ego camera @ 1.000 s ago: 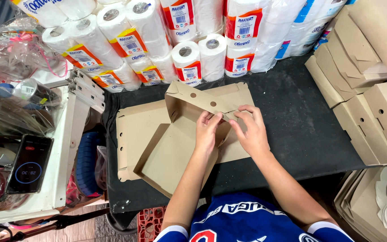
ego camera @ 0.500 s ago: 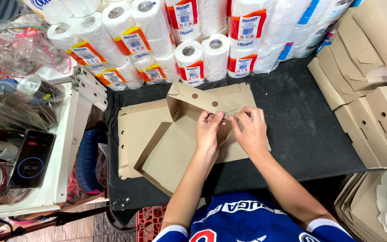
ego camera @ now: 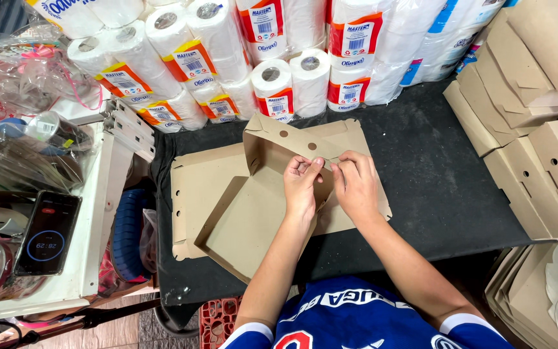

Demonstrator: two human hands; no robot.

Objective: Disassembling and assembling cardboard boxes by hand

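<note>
Both hands are working on a flat brown cardboard box blank (ego camera: 240,213) that is lying on the black tabletop (ego camera: 434,174). The left hand (ego camera: 301,184) is pinching a raised flap between thumb and fingers, and the right hand (ego camera: 354,184), just beside it, is gripping the same folded edge. Beyond the hands, wrapped paper towel rolls (ego camera: 272,84) are standing in a row. Right of the right hand, folded boxes (ego camera: 537,155) are lying stacked. Far left of the left hand, a phone (ego camera: 46,240) is resting.

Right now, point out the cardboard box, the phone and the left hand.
cardboard box (ego camera: 240,220), head view, flat bottom panel.
phone (ego camera: 48,232), head view, screen middle.
left hand (ego camera: 301,187), head view, back of hand.
</note>
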